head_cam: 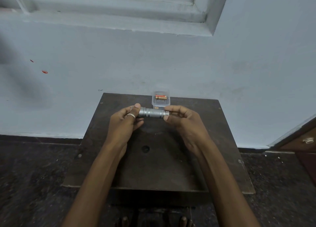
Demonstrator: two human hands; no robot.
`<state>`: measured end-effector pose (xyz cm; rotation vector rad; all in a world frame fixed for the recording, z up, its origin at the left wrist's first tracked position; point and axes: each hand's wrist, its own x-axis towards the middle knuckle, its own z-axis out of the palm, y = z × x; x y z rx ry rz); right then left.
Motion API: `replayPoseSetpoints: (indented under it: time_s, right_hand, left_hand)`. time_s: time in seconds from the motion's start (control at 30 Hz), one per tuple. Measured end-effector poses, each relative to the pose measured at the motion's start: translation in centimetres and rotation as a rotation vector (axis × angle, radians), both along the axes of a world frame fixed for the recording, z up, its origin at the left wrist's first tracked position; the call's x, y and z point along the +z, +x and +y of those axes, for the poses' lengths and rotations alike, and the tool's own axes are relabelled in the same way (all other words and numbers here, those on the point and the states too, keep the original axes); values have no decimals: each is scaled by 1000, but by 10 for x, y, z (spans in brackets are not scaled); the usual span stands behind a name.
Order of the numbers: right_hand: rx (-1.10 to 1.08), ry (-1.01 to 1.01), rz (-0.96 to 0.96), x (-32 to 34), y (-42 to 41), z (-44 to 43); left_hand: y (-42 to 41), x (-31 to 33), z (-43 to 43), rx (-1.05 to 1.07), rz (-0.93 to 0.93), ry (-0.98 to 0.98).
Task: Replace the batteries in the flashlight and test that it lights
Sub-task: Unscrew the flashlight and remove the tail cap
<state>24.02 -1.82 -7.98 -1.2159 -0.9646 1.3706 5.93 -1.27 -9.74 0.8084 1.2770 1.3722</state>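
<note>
A silver knurled flashlight (153,113) is held level above the dark wooden table (196,141), lying left to right. My left hand (125,121), with a ring on one finger, grips its left end. The fingertips of my right hand (182,119) pinch its right end, where a small cap shows. Behind the flashlight, at the table's far edge, stands a small clear plastic box (161,103) with orange and gold batteries (160,97) lying in it.
The table stands against a pale blue wall (153,64) under a window frame (119,9). A dark speckled floor (34,175) surrounds it. A wooden door or cabinet (304,141) is at the right edge. My toes (153,221) show below the table's front.
</note>
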Motion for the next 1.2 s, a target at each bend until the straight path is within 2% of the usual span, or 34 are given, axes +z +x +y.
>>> replayPoseSetpoints:
  time_s: [0.13,0.23,0.33,0.47,0.6,0.77,0.9,1.2]
  right_hand:
    - [5,-82,21,-2,-2,1]
    - [30,-124,-134,-2,-4,-1]
    - [34,-93,-183,-2,-4,-3]
    - [58,-15,-111,-1,-2,-1]
    - [54,59,-133,0,1,-1]
    - [27,-5,-82,0,0,-1]
    - [50,-48,-212,0,0,-2]
    - [71,77,-212,0,4,-2]
  left_hand:
    - [1,0,-1,-3,-1,0]
    - [3,1,-1,-11,-1,4]
    - [2,0,-2,-13,-4,4]
    - [1,0,-1,-7,-4,-1]
    - [-1,0,-1,-3,-6,0]
    - [1,1,-2,-4,-17,3]
    - [0,0,-1,-8,-11,1]
    - [-3,0,-1,2,-12,0]
